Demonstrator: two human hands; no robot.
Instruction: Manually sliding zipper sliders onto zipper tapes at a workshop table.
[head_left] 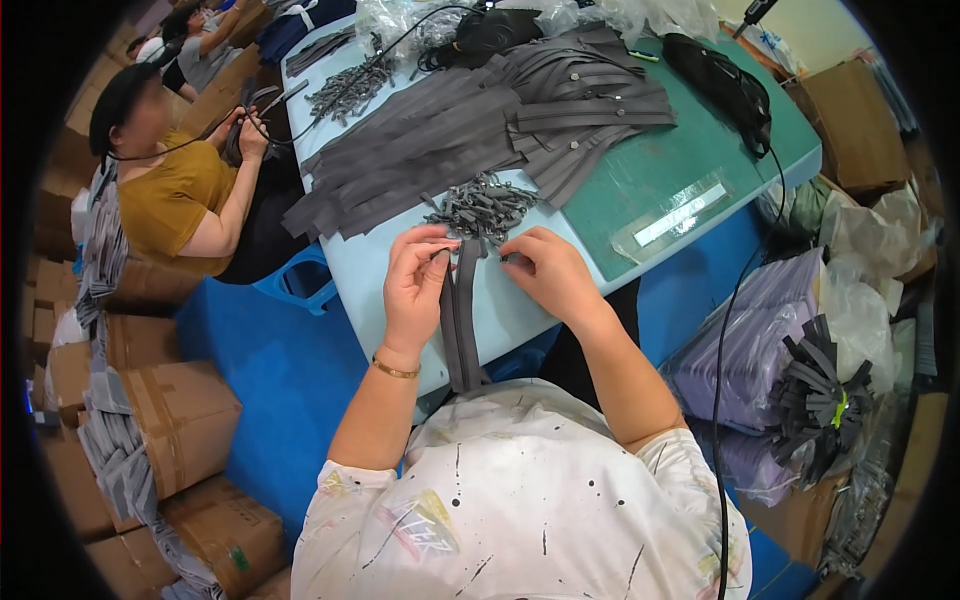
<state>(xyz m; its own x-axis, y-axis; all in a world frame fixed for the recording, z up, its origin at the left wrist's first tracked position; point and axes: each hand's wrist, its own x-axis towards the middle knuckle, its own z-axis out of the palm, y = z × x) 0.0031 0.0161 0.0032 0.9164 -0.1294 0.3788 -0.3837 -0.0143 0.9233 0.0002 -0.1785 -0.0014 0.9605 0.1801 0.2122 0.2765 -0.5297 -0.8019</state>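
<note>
My left hand (413, 288) pinches the upper end of a dark grey zipper tape (462, 335), which hangs over the table edge toward my lap. Just right of it, my right hand (548, 275) has thumb and forefinger closed on a small dark zipper slider (503, 259), mostly covered by the fingertips. Directly beyond both hands lies a heap of grey zipper sliders (482, 207) with pulls. Farther back, many dark grey zipper tapes (420, 130) are spread in a broad layer.
A second slider pile (350, 90) sits at the far left of the table. On the green mat (640, 170) lie a clear ruler (680, 218) and a black pouch (715, 85). A co-worker (185, 190) sits at left. Cardboard boxes (180, 415) and plastic-wrapped bundles (745, 340) flank me.
</note>
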